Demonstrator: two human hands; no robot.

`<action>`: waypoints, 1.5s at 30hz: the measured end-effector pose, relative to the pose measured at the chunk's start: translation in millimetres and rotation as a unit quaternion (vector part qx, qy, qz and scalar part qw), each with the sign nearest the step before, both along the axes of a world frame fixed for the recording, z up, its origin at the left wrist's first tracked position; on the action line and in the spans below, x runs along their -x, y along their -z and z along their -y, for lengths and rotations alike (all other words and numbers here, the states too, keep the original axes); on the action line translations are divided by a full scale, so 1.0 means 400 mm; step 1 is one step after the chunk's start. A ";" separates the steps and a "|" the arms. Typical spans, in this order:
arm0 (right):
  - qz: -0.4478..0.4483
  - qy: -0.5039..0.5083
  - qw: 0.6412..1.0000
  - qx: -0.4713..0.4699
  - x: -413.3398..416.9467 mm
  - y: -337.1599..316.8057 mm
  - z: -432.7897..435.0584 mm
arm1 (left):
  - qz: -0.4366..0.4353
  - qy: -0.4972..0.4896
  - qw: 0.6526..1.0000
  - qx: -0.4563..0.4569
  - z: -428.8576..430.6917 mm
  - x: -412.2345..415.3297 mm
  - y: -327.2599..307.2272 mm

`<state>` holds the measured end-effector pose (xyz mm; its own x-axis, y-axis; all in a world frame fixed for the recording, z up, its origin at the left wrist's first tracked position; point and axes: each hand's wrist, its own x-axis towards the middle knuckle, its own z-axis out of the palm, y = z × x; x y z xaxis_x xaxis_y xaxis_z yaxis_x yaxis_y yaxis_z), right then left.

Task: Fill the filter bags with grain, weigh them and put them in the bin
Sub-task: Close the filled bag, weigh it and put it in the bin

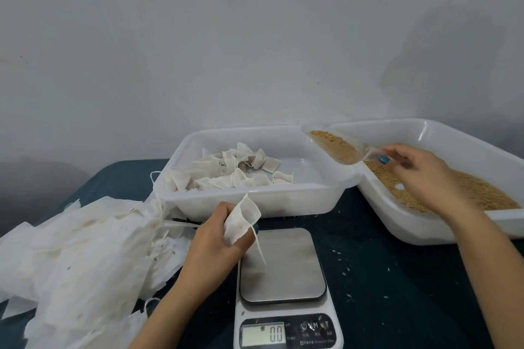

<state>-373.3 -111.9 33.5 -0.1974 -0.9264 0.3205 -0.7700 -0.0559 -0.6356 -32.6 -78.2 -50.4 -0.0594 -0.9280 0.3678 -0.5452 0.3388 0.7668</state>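
A thin white filter bag (241, 219) gapes open just above the scale (282, 263), string dangling, pinched in the grip of the left hand (215, 238). The right hand (422, 176) has its grip pinched on a clear scoop (334, 144) of tan grain, where the bin (255, 202) meets the tray (425, 228). The scale's front is cut off. Bare worktop (382, 278) lies between scale and tray.
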 end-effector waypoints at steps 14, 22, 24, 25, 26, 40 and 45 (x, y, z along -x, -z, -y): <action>-0.135 -0.215 0.965 0.063 -0.096 -0.027 -0.084 | 0.035 -0.019 0.999 -0.012 0.006 -0.009 0.002; -0.288 -0.196 0.935 0.067 -0.127 -0.082 -0.092 | 0.077 -0.009 0.997 0.007 -0.007 0.003 -0.010; -0.314 -0.191 0.927 0.068 -0.135 -0.094 -0.092 | 0.092 -0.007 0.996 0.011 -0.010 0.003 -0.011; -0.325 -0.190 0.924 0.071 -0.139 -0.100 -0.092 | 0.096 -0.007 0.995 0.014 -0.011 0.003 -0.011; -0.333 -0.190 0.921 0.076 -0.144 -0.105 -0.091 | 0.098 -0.006 0.995 0.017 -0.012 0.002 -0.011; -0.414 -0.215 0.878 0.108 -0.200 -0.168 -0.099 | 0.021 0.094 0.995 -0.008 -0.021 0.021 -0.008; -0.420 -0.209 0.879 0.086 -0.206 -0.186 -0.102 | -0.002 0.096 0.995 -0.015 -0.021 0.017 -0.010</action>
